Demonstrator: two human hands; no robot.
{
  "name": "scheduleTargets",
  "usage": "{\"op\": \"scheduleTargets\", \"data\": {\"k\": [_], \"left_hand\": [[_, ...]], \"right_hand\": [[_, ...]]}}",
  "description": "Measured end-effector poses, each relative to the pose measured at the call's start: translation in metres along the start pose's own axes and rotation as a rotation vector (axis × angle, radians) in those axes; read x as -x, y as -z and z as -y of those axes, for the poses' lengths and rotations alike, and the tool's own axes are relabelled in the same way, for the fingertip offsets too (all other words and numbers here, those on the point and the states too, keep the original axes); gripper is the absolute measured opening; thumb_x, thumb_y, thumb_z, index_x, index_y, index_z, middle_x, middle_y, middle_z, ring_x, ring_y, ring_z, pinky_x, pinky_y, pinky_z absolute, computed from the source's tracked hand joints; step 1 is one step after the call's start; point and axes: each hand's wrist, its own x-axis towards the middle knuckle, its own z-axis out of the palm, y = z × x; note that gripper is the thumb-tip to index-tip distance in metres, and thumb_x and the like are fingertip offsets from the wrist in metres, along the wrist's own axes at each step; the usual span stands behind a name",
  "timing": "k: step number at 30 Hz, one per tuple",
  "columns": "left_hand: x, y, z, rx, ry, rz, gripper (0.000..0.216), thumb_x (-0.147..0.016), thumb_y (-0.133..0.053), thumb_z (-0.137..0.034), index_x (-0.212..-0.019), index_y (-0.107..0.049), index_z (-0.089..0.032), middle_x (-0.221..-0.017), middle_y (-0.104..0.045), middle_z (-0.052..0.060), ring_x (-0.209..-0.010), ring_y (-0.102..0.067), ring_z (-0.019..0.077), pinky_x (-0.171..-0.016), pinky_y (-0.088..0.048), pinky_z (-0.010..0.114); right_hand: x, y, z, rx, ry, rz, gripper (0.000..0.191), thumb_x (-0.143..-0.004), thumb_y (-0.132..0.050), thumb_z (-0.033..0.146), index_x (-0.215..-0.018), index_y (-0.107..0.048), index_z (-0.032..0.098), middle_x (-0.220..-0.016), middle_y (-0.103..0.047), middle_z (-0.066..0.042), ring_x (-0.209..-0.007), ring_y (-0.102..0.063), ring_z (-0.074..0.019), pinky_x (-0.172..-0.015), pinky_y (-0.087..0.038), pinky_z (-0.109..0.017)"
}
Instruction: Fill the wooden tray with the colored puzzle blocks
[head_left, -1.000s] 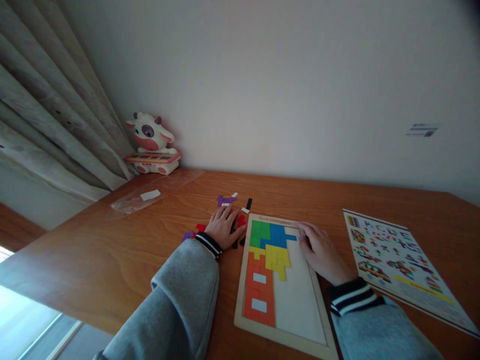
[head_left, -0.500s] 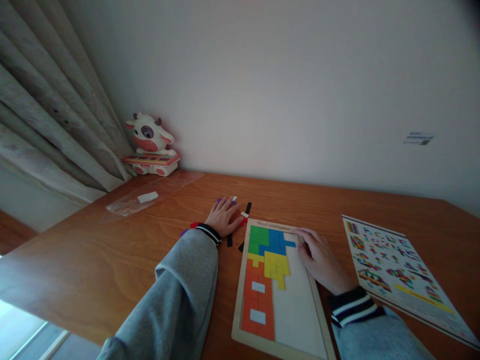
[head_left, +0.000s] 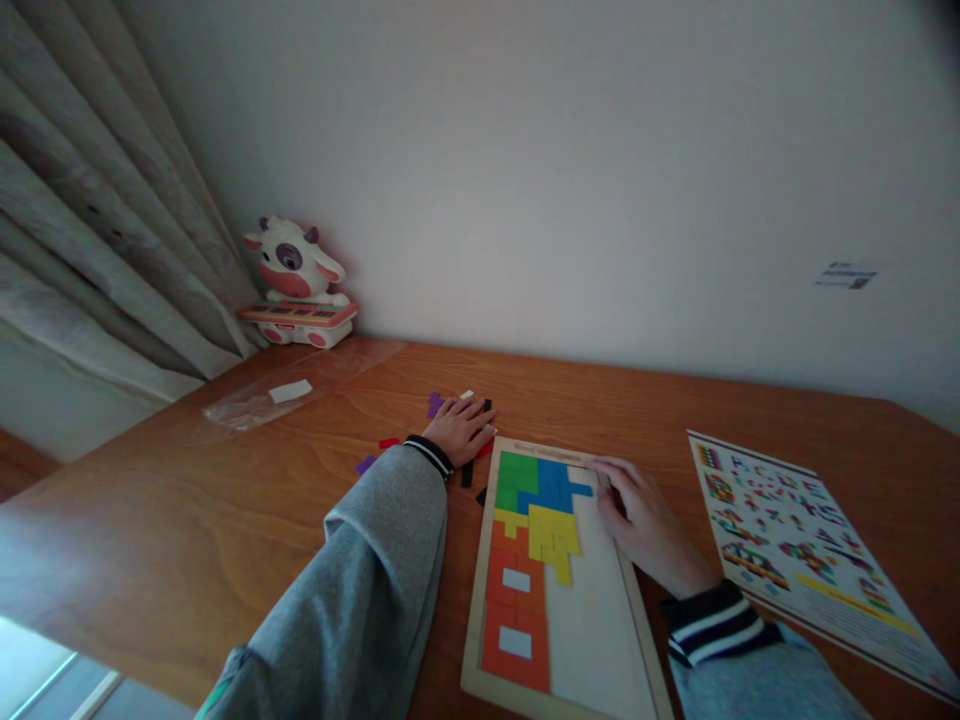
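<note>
My left hand [head_left: 461,430] lies with its fingers spread over a scatter of loose puzzle pieces, left of the board's top corner. Around it show a purple piece [head_left: 434,404], a red piece [head_left: 388,443] and a black piece [head_left: 467,473]; others are hidden beneath the palm. The wooden puzzle board [head_left: 472,640] holds green pieces [head_left: 517,480], blue pieces [head_left: 553,482], yellow pieces [head_left: 553,535] and orange pieces [head_left: 517,610], mostly along its left side. My right hand [head_left: 641,520] rests on the board's upper right edge, fingers loosely bent, holding no piece that I can see.
On the right lies a printed pattern sheet [head_left: 806,560]. A clear plastic bag [head_left: 247,410] with a white label is at the left. Behind it a toy cow keyboard [head_left: 300,285] stands near the curtain [head_left: 97,220] and the wall.
My left hand has shifted slightly to the right over the loose pieces, uncovering more purple and red ones on its left. My right hand stays at the board's edge.
</note>
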Motion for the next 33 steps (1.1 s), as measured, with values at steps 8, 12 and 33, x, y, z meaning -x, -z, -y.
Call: {"op": "scheduleTargets", "data": {"k": [8,12,33], "left_hand": [[0.023,0.004,-0.001,-0.020,0.123,-0.092,0.043,-0.094,-0.044,-0.046,-0.129,-0.059,-0.027,-0.148,-0.043,0.008,-0.138,-0.035,0.0314,-0.115,-0.025,0.054],[0.022,0.004,0.010,-0.051,0.256,-0.093,0.049,-0.093,-0.044,-0.055,-0.133,-0.054,-0.031,-0.151,-0.038,0.008,-0.140,-0.030,0.0373,-0.112,-0.025,0.060],[0.065,0.024,-0.034,-0.024,0.224,0.063,0.091,-0.081,-0.034,-0.080,-0.144,-0.039,-0.015,-0.155,-0.028,0.017,-0.143,-0.024,0.0364,-0.116,-0.017,0.057]], "right_hand": [[0.001,-0.003,-0.004,-0.022,0.007,-0.029,0.032,-0.088,-0.042,0.028,-0.114,-0.061,0.023,-0.118,-0.061,-0.010,-0.111,-0.056,-0.0263,-0.100,-0.044,-0.048],[0.001,-0.003,-0.005,-0.031,0.009,-0.023,0.032,-0.089,-0.042,0.028,-0.113,-0.061,0.022,-0.118,-0.061,-0.011,-0.111,-0.056,-0.0267,-0.100,-0.044,-0.048],[0.003,0.003,-0.028,0.010,0.029,0.010,0.035,-0.092,-0.037,0.027,-0.122,-0.054,0.019,-0.121,-0.061,-0.012,-0.112,-0.056,-0.0270,-0.100,-0.044,-0.049]]}}
